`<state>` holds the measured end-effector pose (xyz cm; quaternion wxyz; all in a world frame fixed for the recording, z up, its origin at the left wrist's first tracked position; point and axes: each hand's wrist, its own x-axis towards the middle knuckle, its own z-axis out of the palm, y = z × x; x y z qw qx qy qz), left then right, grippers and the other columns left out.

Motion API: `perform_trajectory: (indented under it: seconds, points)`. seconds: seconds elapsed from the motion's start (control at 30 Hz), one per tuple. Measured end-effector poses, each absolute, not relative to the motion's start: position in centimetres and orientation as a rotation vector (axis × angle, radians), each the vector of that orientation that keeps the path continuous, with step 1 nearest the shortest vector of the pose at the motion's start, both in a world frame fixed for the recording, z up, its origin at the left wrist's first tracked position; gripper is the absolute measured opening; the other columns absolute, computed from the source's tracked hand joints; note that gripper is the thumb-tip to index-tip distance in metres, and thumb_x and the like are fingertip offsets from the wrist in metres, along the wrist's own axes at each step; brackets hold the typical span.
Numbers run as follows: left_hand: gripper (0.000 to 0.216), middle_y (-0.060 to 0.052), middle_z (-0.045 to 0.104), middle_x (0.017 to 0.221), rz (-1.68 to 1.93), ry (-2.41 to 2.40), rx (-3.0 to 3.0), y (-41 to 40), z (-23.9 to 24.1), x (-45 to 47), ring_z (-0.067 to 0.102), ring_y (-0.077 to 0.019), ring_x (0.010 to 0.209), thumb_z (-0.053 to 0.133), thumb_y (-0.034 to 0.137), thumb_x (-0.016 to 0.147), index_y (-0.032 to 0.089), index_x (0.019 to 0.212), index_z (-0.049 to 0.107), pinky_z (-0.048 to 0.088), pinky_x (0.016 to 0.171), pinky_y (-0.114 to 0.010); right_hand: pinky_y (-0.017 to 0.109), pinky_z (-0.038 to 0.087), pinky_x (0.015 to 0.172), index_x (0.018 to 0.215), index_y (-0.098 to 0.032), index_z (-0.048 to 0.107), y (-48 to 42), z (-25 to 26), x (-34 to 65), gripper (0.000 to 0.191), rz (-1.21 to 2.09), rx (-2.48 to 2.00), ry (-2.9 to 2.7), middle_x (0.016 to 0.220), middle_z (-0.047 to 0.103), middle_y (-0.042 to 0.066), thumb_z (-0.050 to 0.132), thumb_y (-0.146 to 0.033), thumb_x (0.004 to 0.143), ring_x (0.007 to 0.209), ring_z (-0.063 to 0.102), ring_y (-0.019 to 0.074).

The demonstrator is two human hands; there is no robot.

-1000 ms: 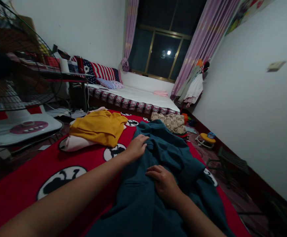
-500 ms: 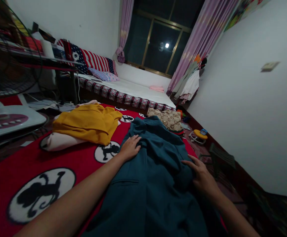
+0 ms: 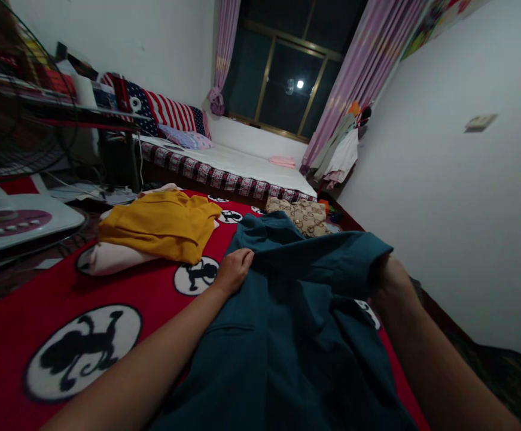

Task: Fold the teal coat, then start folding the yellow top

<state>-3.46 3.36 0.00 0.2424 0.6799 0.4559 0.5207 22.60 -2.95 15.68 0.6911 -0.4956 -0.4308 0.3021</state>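
Observation:
A teal jacket (image 3: pixel 242 359) lies spread on a red blanket (image 3: pixel 161 323) with black-and-white round prints. My left hand (image 3: pixel 234 269) is closed on the jacket's cloth near its upper front, above the slit pocket. On the other side, my right hand (image 3: pixel 392 280) grips a sleeve (image 3: pixel 336 251) and holds it raised off the blanket, stretched out to the right. The sleeve's cloth partly covers the right fingers. Left of the jacket sits a folded mustard-yellow garment (image 3: pixel 161 224) on a pale pink one (image 3: pixel 121 258).
Beyond the jacket's collar lies a tan patterned folded item (image 3: pixel 298 214). A fan (image 3: pixel 22 221) stands close on the left, beside a cluttered desk (image 3: pixel 94 111). Farther back is a bed (image 3: pixel 233 164) below the window. A white wall (image 3: pixel 448 197) rises at the right.
My right hand has taken hold of the sleeve and lifted it up and to the right. My left hand has gone from lying flat on the jacket to closing on its cloth.

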Motion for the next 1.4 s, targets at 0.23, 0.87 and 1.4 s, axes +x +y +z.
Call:
perform_trajectory:
  seconds: [0.23, 0.87, 1.4]
  points:
    - [0.051, -0.009, 0.066, 0.083, 1.492, 1.227, 1.39, 5.2, -0.9, -5.0, 0.068, -0.0173, 0.071, 0.032, 0.054, 0.09, 0.012, 0.104, 0.057, 0.056, 0.063, -0.029, 0.029, 0.057, 0.072, 0.109, -0.026, 0.063, -13.0, 17.5, 15.4, 0.037, 0.984, -1.075, -1.234, 0.093, 0.07, 0.002, 0.067, -0.041, 0.075, 0.085, 0.068, 0.0204]
    - [0.034, -0.002, 0.065, 0.068, 1.396, 1.34, 1.47, 5.0, -0.5, -5.5, 0.061, -0.016, 0.064, 0.061, 0.025, 0.075, 0.011, 0.106, 0.064, 0.048, 0.061, -0.026, 0.027, 0.047, 0.081, 0.11, -0.026, 0.065, -5.1, 8.6, 10.8, 0.041, 0.283, -1.217, -2.421, 0.11, 0.062, 0.003, 0.049, -0.003, 0.081, 0.093, 0.063, 0.0164]
    - [0.053, 0.003, 0.062, 0.067, 0.936, 1.062, 1.438, 3.9, 1.4, -7.0, 0.061, -0.0143, 0.059, 0.082, 0.027, 0.053, 0.016, 0.097, 0.056, 0.049, 0.051, -0.023, 0.025, 0.04, 0.062, 0.087, -0.02, 0.061, -2.8, 2.1, 12.6, 0.024, 0.393, -1.613, -2.078, 0.086, 0.06, 0.002, 0.073, -0.034, 0.072, 0.07, 0.056, 0.0143]
